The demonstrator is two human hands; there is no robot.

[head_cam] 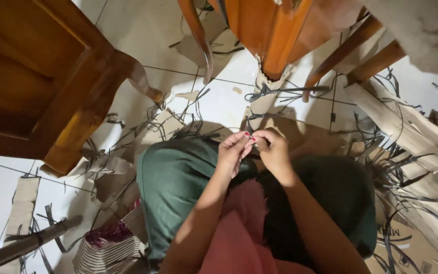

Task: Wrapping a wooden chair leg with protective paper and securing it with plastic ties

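Observation:
My left hand and my right hand meet in front of my knees, fingertips pinched together on a thin dark strip. The strip runs up from my fingers toward a pale woven piece lying on the floor below a wooden chair. I sit with my legs in green cloth and a pink cloth across my lap. What lies between my fingertips is too small to make out beyond the strip.
A wooden cabinet stands at the left, wooden chair legs ahead. Dark strips and cardboard pieces litter the white tiled floor. A striped woven bag sits by my left leg. A pole lies at lower left.

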